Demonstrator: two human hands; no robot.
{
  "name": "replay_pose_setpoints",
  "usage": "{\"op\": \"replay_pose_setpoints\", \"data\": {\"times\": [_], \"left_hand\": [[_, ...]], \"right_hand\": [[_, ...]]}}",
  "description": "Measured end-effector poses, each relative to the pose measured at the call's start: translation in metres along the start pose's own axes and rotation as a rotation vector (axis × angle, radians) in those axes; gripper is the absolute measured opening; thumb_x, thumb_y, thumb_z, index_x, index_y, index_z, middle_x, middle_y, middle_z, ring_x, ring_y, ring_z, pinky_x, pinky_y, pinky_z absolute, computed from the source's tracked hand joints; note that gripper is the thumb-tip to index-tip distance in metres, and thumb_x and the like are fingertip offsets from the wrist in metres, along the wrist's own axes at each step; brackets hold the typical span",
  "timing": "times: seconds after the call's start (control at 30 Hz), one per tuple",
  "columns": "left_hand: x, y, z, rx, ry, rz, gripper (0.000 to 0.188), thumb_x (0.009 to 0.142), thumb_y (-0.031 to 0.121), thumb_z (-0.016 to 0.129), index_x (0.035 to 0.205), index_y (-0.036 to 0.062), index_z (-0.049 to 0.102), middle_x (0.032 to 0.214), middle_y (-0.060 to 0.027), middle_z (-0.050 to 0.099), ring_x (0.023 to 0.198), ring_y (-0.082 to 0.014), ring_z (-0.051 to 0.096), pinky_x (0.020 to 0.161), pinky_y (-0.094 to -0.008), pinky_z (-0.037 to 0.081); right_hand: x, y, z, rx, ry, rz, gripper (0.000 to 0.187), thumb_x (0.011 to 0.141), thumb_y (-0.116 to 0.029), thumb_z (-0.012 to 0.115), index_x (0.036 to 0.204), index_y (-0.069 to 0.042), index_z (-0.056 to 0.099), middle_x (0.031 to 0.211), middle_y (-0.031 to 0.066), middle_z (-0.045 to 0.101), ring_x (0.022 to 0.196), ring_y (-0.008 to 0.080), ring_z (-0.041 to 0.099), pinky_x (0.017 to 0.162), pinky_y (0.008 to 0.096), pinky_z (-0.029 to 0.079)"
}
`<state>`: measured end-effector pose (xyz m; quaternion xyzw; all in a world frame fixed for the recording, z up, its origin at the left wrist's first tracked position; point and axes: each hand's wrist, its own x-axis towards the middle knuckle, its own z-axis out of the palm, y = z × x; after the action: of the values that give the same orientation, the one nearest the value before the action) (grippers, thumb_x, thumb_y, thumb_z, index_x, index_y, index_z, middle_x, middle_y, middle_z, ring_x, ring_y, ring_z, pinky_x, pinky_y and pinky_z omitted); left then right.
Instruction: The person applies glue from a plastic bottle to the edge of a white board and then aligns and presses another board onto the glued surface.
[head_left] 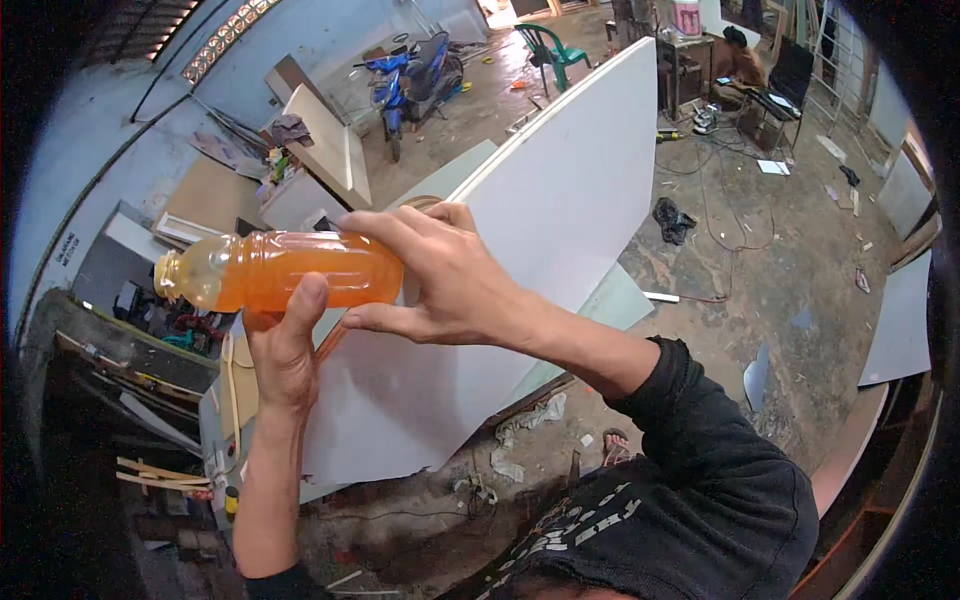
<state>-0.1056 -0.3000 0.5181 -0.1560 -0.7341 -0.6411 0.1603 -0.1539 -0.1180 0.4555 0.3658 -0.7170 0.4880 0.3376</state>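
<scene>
- Across the left of the frame, a bottle (pixel 285 270) of orange liquid (pixel 350 262) is held nearly level, its neck (pixel 172 276) pointed left; whether it is sealed cannot be told.
- The bottle's middle is pinched in the left hand's (pixel 285 355) grip, the thumb pressed to the near face and the fingers mostly hidden behind.
- The base end is bracketed by the right hand (pixel 450 280), fingers above and thumb below, held apart by the plastic.
- A spill could be caused by a loose or missing seal, were the neck dipped; the white panel (pixel 570 190), spread across the centre, would likely be stained.
- Liquid could also be forced toward the neck if the plastic, judged thin, were squeezed too hard.
- A slip could be brought on by the right hand's release, with the heavier base left poorly supported.
- By such a slip, the panel could be struck or the littered floor (pixel 700 345), at right, splashed.
</scene>
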Motion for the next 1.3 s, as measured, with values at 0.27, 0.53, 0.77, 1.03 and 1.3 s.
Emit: {"op": "replay_pose_setpoints", "data": {"times": [0.27, 0.53, 0.77, 1.03, 1.3], "left_hand": [[-0.005, -0.011, 0.005, 0.371, -0.175, 0.087, 0.066, 0.078, 0.033, 0.084, 0.129, 0.0029, 0.055, 0.121, -0.0102, 0.064, 0.111, -0.0241, 0.063, 0.096, -0.0394, 0.049], [-0.009, -0.011, 0.025, 1.196, -0.272, 0.146, 0.064, 0.081, 0.033, 0.075, 0.135, 0.0068, 0.052, 0.124, -0.0237, 0.062, 0.112, -0.0401, 0.061, 0.093, -0.0472, 0.050], [0.000, -0.006, 0.067, 1.354, -0.209, 0.050, 0.052, 0.084, 0.036, 0.072, 0.125, 0.0067, 0.058, 0.101, -0.0231, 0.070, 0.095, -0.0420, 0.067, 0.080, -0.0488, 0.052], [0.036, -0.005, 0.105, 1.591, -0.170, -0.112, 0.042, 0.081, 0.037, 0.077, 0.102, 0.0034, 0.063, 0.085, -0.0214, 0.069, 0.083, -0.0377, 0.069, 0.071, -0.0448, 0.052], [0.081, -0.042, 0.158, 1.450, -0.068, -0.180, 0.038, 0.080, 0.019, 0.078, 0.109, 0.0019, 0.061, 0.097, -0.0166, 0.070, 0.088, -0.0291, 0.068, 0.079, -0.0391, 0.051]], "right_hand": [[-0.004, 0.013, 0.008, 0.162, 0.183, -0.038, 0.061, 0.078, -0.030, 0.081, 0.129, -0.007, 0.056, 0.114, 0.0132, 0.065, 0.106, 0.0296, 0.063, 0.095, 0.0409, 0.044], [-0.030, 0.025, -0.067, 0.848, 0.439, 0.313, 0.058, 0.089, -0.018, 0.073, 0.135, 0.002, 0.044, 0.108, 0.0117, 0.063, 0.096, 0.0180, 0.065, 0.077, 0.0298, 0.057], [-0.189, 0.109, -0.237, 0.678, 0.966, 0.439, 0.051, 0.090, -0.037, 0.069, 0.127, -0.006, 0.053, 0.109, 0.0063, 0.062, 0.095, 0.0142, 0.063, 0.072, 0.0299, 0.056], [-0.310, 0.261, -0.325, 0.790, 1.484, 0.688, 0.044, 0.090, -0.050, 0.060, 0.110, -0.011, 0.058, 0.089, 0.0079, 0.061, 0.073, 0.0243, 0.063, 0.066, 0.0363, 0.057], [-0.305, 0.420, -0.396, 1.096, 1.308, 1.015, 0.042, 0.092, -0.046, 0.057, 0.096, -0.004, 0.057, 0.079, 0.0098, 0.061, 0.070, 0.0245, 0.063, 0.065, 0.0382, 0.056]]}}
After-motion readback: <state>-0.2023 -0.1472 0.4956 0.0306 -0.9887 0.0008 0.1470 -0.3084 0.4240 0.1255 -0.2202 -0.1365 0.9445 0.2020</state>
